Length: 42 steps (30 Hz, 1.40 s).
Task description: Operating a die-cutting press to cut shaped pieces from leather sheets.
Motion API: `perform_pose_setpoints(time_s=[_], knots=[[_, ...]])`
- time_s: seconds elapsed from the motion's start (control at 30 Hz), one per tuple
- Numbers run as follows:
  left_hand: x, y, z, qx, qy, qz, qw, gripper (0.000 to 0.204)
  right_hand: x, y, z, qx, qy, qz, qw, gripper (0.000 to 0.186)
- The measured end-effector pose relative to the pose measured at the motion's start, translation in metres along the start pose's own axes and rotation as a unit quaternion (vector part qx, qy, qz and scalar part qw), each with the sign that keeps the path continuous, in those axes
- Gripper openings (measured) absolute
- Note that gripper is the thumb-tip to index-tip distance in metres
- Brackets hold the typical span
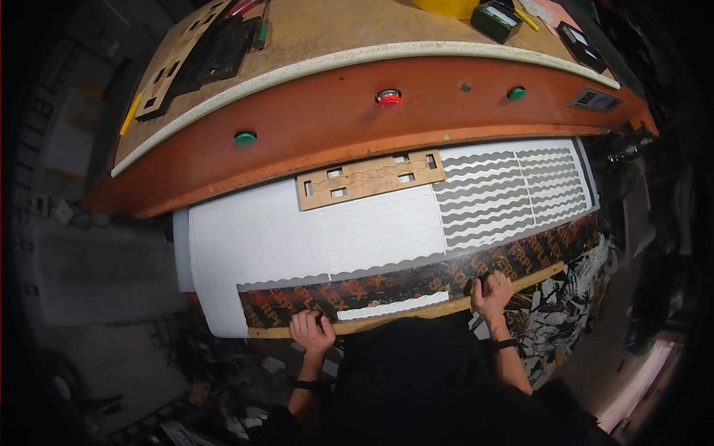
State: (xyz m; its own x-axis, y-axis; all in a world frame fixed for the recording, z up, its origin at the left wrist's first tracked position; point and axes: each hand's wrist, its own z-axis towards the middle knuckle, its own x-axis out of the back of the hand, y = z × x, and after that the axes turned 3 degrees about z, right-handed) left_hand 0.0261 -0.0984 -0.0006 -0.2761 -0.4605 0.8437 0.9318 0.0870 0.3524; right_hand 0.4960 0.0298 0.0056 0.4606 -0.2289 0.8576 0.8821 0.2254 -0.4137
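My left hand [313,331] and my right hand [492,295] have their fingers curled on the near part of a long dark printed board [382,286], which has a pale wooden strip [544,276] along its near edge. Beyond it lies a wide white sheet [259,228], whose right part has grey wavy bands [483,186]. A wooden template [361,175] with rectangular cut-outs rests at the sheet's far edge. A narrow white wavy strip [392,305] lies on the board between my hands.
An orange machine beam [312,111] with green and red buttons spans the back. Its tan top [342,41] holds templates, a yellow container [445,6] and small black boxes. Many white offcuts [558,342] lie below the board at the right.
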Motion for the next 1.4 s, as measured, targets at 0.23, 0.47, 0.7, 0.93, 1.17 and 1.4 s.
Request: perform_pose_setpoints(time_s=[0.23,0.47,0.7,0.93,1.17,1.4], knots=[[-0.003,-0.008,-0.027,-0.07,0.031,0.078,0.994,0.024,-0.005,0.008,-0.018,0.036,0.057,0.01,0.998,0.027],[-0.015,-0.005,-0.026,-0.075,0.079,0.083,0.991,0.024,-0.015,0.018,-0.022,0.045,0.103,0.0,0.994,0.024],[-0.014,-0.005,-0.05,-0.079,0.12,0.07,0.987,0.018,-0.018,0.012,-0.04,0.048,0.133,0.006,0.99,0.025],[-0.027,-0.002,-0.017,-0.051,0.138,0.077,0.986,0.014,-0.025,0.008,-0.006,0.007,0.082,-0.001,0.997,0.018],[-0.032,0.003,-0.016,0.022,0.079,0.059,0.995,0.012,-0.038,-0.018,-0.025,0.054,0.06,-0.014,0.997,0.025],[-0.03,-0.004,-0.026,-0.003,0.043,0.041,0.998,0.064,-0.038,-0.018,-0.005,0.045,-0.056,0.014,0.997,0.079]])
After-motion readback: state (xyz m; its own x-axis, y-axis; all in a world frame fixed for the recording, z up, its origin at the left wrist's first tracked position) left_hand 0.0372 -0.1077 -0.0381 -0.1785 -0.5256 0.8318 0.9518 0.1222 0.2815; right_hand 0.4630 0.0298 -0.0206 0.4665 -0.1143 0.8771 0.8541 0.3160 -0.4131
